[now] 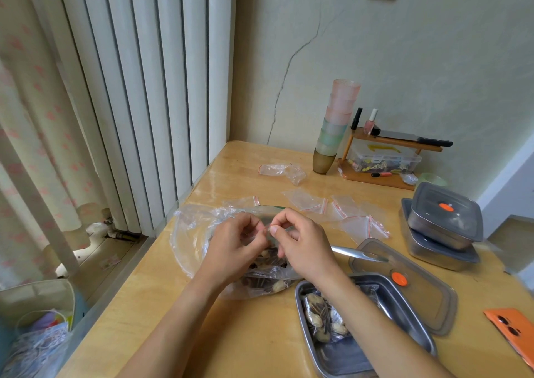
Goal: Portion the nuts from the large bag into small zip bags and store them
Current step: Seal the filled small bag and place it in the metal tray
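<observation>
A large clear plastic bag (190,233) lies open on the wooden table, with peanuts and dark seeds (270,283) inside it. Above it, my left hand (237,241) and my right hand (300,244) both pinch the top edge of a small clear zip bag (268,228), thumbs and forefingers close together. Most of that small bag is hidden by my fingers. An open steel container (361,357) at the front right holds filled small bags of nuts (320,320). Several empty zip bags with red strips (346,213) lie behind my hands.
A container lid with an orange valve (416,288) and a metal spoon (355,252) lie to the right. Two stacked lidded containers (445,224) stand at the far right. An orange phone (511,334), stacked cups (335,126) and a small shelf (384,161) are further off.
</observation>
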### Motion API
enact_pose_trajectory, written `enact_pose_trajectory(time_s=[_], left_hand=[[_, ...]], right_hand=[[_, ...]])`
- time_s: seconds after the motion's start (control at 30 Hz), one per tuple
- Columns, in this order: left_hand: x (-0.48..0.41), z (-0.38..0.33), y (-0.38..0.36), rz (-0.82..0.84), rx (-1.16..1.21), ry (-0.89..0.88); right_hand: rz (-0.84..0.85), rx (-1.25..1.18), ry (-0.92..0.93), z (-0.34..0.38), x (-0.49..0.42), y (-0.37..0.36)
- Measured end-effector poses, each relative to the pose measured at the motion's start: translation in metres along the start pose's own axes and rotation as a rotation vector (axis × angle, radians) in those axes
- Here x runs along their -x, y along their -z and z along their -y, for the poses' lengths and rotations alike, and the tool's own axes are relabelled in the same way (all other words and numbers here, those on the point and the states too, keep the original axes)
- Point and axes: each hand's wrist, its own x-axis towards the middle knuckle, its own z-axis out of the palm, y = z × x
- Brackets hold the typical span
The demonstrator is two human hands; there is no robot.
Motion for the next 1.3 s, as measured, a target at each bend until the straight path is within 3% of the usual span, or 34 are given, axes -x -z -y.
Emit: enact_pose_trajectory(time_s=[0.23, 0.5, 1.3], left_hand=[[-0.0016, 0.0014, 0.0008, 0.041, -0.014, -0.012], [-0.0010, 0.0025, 0.0010, 0.064, 0.023, -0.008], [-0.0001, -0.0004, 0.0023, 0.074, 0.050, 0.003]], right_hand=[[-0.029, -0.022, -0.040, -0.0026, -0.0007, -0.0017], [0.095, -0.051, -0.088, 0.0000, -0.0044, 0.0048], [0.075, -0.003, -0.080, -0.0039, -0.0019, 0.0044]])
